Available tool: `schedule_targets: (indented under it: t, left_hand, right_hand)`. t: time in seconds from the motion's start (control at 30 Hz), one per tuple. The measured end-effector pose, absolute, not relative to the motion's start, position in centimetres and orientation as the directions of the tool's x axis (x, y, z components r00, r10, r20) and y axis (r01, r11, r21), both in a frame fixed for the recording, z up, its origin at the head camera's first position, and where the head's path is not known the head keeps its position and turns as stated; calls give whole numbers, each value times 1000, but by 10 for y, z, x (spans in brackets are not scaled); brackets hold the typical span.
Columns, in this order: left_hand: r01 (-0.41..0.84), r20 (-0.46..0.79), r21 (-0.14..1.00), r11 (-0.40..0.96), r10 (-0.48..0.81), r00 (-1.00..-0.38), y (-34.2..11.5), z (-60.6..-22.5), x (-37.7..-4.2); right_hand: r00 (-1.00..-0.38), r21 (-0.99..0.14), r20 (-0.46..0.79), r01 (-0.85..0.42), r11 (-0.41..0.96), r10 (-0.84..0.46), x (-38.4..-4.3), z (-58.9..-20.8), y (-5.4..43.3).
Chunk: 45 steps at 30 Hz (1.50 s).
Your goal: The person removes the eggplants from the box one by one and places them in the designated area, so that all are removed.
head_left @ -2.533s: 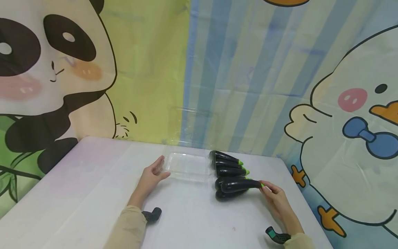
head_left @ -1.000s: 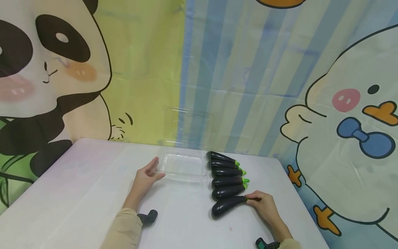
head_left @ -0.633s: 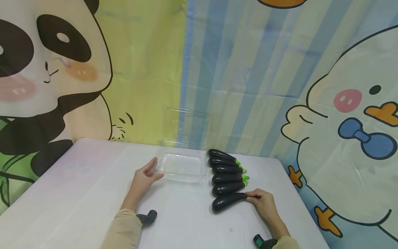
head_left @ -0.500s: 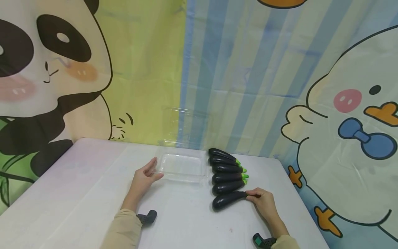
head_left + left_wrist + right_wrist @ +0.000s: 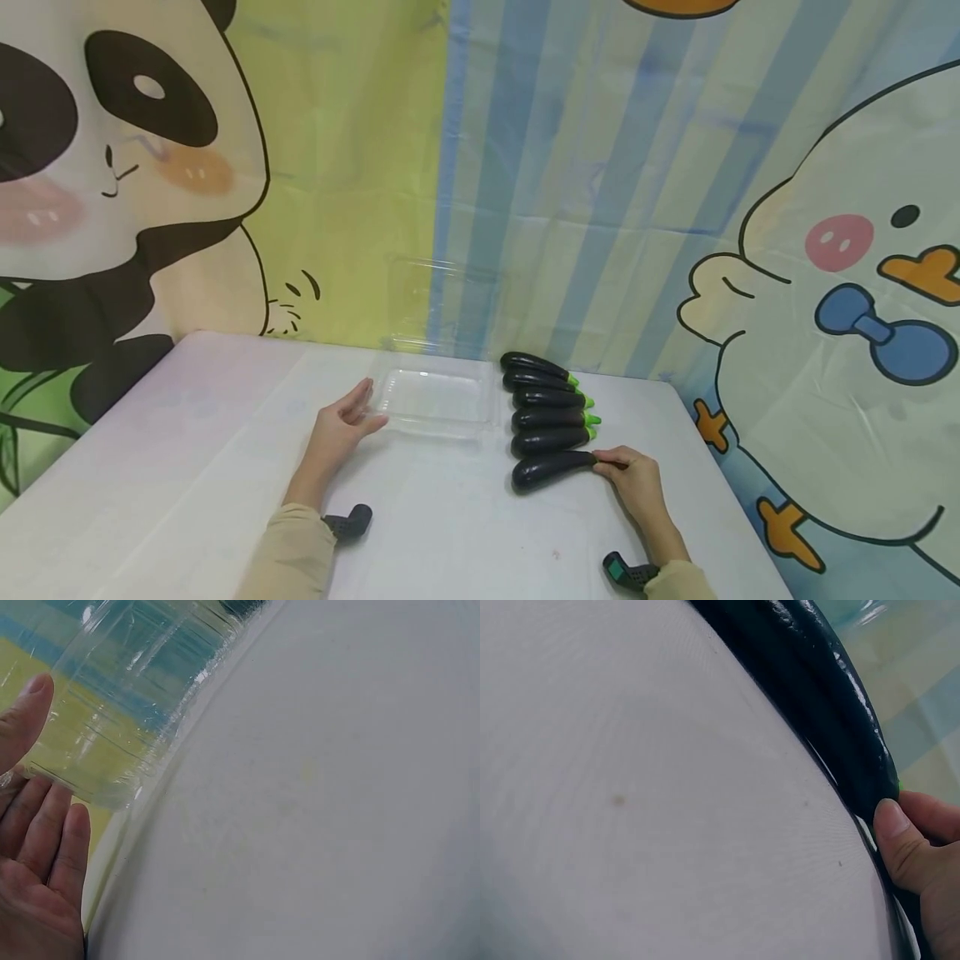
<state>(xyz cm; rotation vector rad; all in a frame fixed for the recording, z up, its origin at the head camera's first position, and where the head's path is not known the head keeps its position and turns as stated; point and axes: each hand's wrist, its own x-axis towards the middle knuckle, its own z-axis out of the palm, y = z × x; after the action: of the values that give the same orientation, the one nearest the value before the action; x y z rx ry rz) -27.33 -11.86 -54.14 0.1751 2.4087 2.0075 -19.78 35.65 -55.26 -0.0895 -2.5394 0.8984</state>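
Note:
My right hand (image 5: 636, 490) pinches the stem end of the nearest eggplant (image 5: 551, 469) between thumb and fingers. That eggplant lies on its side, fat end to the left; the right wrist view shows the thumb (image 5: 897, 832) on its narrow end. Beyond it, several more glossy dark eggplants (image 5: 549, 418) lie side by side in a row, green stems to the right. To their left stands a clear plastic clamshell box (image 5: 442, 427), lid raised at the back, nothing inside. My left hand (image 5: 333, 433) rests at the box's left side, thumb and fingers spread and fairly straight.
The white table (image 5: 187, 467) ends at a printed cloth backdrop (image 5: 360, 167) with a panda and a duck. Dark camera mounts (image 5: 348, 523) sit on both wrists. The row of eggplants stands close by the box's right side.
My right hand lowered its eggplant from above the others to the front of the row, then slid it away from me, the row shifting back. The box and left hand shifted slightly left.

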Motion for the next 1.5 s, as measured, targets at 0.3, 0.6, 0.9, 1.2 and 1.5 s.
schedule_targets:
  t: [0.3,0.6,0.9,1.2,1.5]
  left_hand:
    - [120,89,978,169,182,-979,-122,-535,-267]
    - [168,116,953,253,209,-971,-135,-537,-261]
    - [135,71,951,280,226,-971,-142,-519,-254]
    - [156,46,887,436,251,-967,-148,-525,-244]
    - [171,47,855,489,256,-966,-142,-526,-221]
  right_hand:
    - [-907,-608,369,-71,791,202,-184,-549,359]
    - [-935,-687,315,-106,719,163,-188,-557,350]
    - [-933,-706,324,-129,696,156,-186,-554,347]
    - [-917,-709,376,-191,679,135,-183,-555,348]
    - [-924,-734,332,-127,668,190,-178,-554,354]
